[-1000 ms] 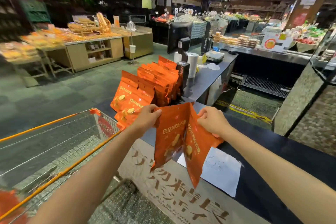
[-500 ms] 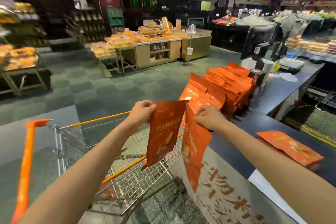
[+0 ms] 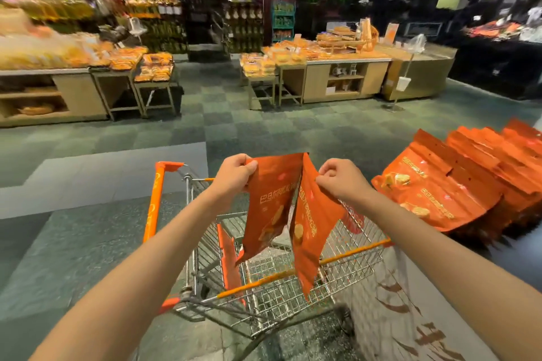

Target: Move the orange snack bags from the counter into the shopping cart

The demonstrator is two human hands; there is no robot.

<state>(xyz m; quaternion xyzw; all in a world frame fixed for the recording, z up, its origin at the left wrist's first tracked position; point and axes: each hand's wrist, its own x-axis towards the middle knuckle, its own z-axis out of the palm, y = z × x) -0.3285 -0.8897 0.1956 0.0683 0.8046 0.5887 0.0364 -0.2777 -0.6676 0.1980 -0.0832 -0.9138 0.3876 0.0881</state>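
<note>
The left hand [image 3: 234, 174] pinches the top edge of one orange snack bag [image 3: 271, 205], fingers curled round it, and the right hand [image 3: 337, 180] pinches the top of a second bag [image 3: 309, 231] the same way; both bags hang side by side above the wire basket of the shopping cart [image 3: 293, 275], not yet released; inside the cart an orange flap stands near the left wall, though whether any bags already lie on the mesh floor I cannot tell; a large pile of orange bags [image 3: 457, 187] remains stacked on the counter at the right, so by my reckoning the job is at an early stage, with most of the stock left to shift; the counter [image 3: 396, 316] front below is pale with dark lettering; beyond lies a grey-green tiled floor [image 3: 264, 126], wooden display tables [image 3: 337, 76] of baked goods, and dim, blurred shelving at the back.
</note>
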